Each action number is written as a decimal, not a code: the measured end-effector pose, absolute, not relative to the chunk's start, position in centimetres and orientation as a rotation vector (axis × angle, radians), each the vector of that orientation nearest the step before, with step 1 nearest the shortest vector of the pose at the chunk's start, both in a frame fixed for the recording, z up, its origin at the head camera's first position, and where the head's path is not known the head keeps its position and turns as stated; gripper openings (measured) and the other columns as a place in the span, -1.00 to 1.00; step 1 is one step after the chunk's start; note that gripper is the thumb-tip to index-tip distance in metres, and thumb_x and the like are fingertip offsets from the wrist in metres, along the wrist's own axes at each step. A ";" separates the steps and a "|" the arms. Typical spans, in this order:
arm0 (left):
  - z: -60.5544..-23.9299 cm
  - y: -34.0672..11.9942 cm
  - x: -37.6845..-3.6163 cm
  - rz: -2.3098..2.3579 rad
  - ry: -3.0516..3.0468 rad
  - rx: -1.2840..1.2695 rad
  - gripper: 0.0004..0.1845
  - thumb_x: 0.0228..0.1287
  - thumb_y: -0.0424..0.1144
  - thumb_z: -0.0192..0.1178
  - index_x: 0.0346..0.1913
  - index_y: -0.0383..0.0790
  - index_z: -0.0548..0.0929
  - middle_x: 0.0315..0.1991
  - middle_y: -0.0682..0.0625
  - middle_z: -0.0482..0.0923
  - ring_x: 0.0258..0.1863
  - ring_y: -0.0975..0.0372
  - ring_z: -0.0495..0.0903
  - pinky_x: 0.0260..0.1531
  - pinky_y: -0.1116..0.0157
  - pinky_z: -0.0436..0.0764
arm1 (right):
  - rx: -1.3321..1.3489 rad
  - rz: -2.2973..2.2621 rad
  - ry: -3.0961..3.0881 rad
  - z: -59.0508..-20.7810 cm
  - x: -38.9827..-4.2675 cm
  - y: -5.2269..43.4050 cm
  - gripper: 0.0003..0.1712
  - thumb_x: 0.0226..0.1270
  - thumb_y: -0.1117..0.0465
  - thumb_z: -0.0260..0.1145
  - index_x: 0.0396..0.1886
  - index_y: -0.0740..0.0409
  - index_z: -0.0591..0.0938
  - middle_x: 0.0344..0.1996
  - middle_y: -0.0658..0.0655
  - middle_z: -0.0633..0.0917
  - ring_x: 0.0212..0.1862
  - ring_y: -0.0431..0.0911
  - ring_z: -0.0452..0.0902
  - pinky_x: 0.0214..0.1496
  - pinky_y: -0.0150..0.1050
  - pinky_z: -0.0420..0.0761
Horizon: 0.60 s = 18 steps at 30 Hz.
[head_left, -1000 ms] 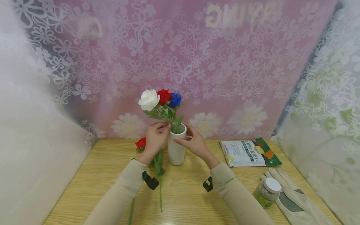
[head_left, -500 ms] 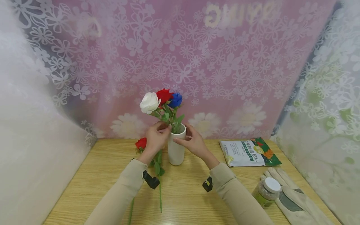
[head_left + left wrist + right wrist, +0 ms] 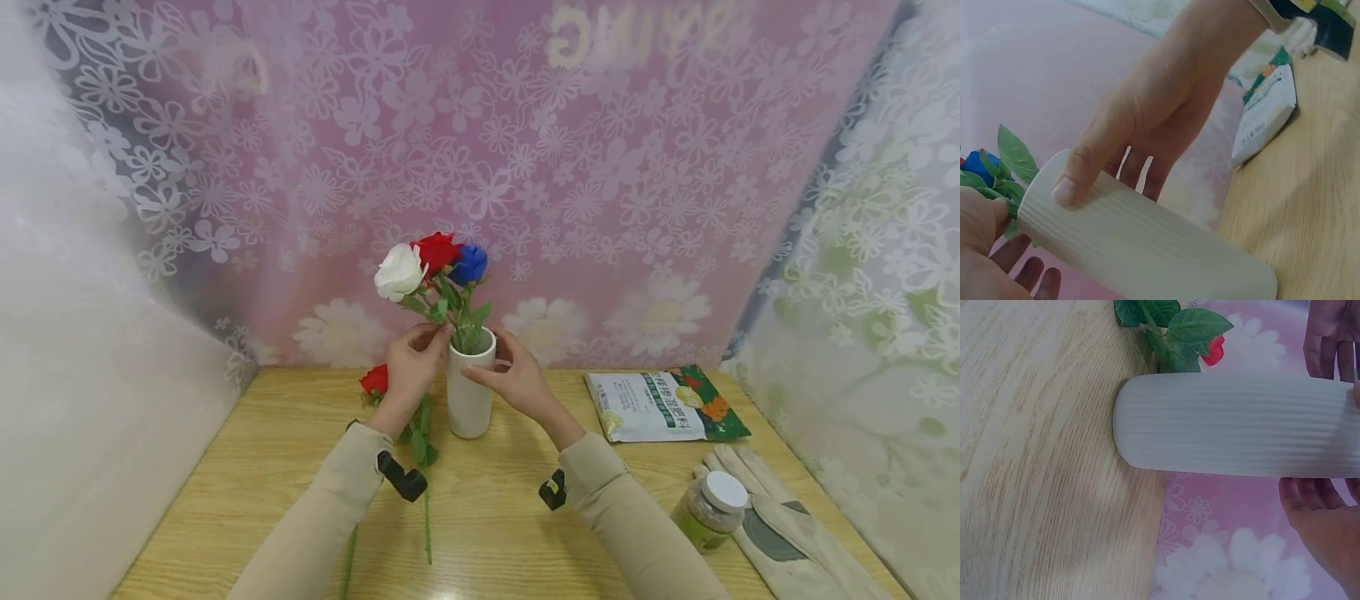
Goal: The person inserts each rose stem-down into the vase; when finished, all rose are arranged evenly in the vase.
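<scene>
A white ribbed vase [image 3: 470, 398] stands on the wooden table [image 3: 225, 467] with a white rose [image 3: 400, 272], a red rose [image 3: 437, 249] and a blue rose [image 3: 469, 263] in it. My left hand [image 3: 437, 335] pinches the stems just left of the rim. My right hand [image 3: 486, 357] grips the vase near its top, thumb [image 3: 1067, 185] on the front and fingers behind. Another red rose [image 3: 375, 380] lies on the table left of the vase, its stem [image 3: 427, 517] running toward me. In the right wrist view the vase [image 3: 1241, 425] fills the middle, with my left hand's fingers [image 3: 1332, 337] beyond it.
A printed bag [image 3: 663, 407] lies flat at the right. Nearer me stand a white-capped jar [image 3: 710, 510] and a pair of pale work gloves [image 3: 787, 533]. Floral curtains [image 3: 600, 167] close off the back and both sides.
The white rose has swung slightly right and closer to the other two blooms. Both hands stay at the vase rim.
</scene>
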<state>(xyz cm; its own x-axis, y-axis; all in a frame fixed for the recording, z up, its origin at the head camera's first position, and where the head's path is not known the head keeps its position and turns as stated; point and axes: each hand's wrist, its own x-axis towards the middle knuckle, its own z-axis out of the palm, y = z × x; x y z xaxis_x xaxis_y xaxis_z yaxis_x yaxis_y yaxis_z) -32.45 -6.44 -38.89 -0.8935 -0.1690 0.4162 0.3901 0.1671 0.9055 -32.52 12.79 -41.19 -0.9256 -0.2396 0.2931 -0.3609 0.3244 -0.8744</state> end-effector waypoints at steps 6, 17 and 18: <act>-38.7 -6.6 -32.5 -1.811 -2.126 -0.156 -0.72 0.40 -0.17 0.43 -0.01 -0.32 0.84 -0.09 -0.20 0.83 -0.15 0.17 0.72 -0.21 0.41 0.65 | 0.548 1.687 -2.483 -41.3 -32.5 12.9 0.04 0.35 -0.06 0.55 0.69 -0.14 0.20 0.39 0.15 0.56 0.36 0.10 0.57 0.37 0.09 0.63; -39.3 -7.5 -32.0 -1.987 -2.108 -0.203 -0.64 0.44 -0.21 0.39 0.16 -0.36 0.75 0.05 -0.31 0.76 -0.19 0.18 0.76 -0.05 0.07 0.82 | 0.546 1.685 -2.475 -41.4 -32.7 12.8 0.05 0.35 -0.04 0.55 0.70 -0.05 0.19 0.41 0.17 0.56 0.40 0.14 0.53 0.42 0.11 0.59; -39.5 -7.7 -31.9 -1.994 -2.112 -0.201 -0.64 0.45 -0.21 0.38 0.18 -0.35 0.75 0.07 -0.30 0.76 -0.14 0.12 0.78 -0.02 0.02 0.81 | 0.542 1.684 -2.475 -41.5 -32.7 12.8 0.05 0.35 -0.03 0.55 0.69 -0.05 0.19 0.41 0.17 0.56 0.40 0.13 0.54 0.42 0.11 0.59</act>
<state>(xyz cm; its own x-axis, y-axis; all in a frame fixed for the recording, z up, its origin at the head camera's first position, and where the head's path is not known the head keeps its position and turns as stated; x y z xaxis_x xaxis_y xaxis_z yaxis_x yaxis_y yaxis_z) -31.86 -7.68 -39.46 -0.9642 -0.0576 0.2588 0.2550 0.0646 0.9648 -32.73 12.81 -41.46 -0.9319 -0.2341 0.2772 -0.3438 0.3258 -0.8807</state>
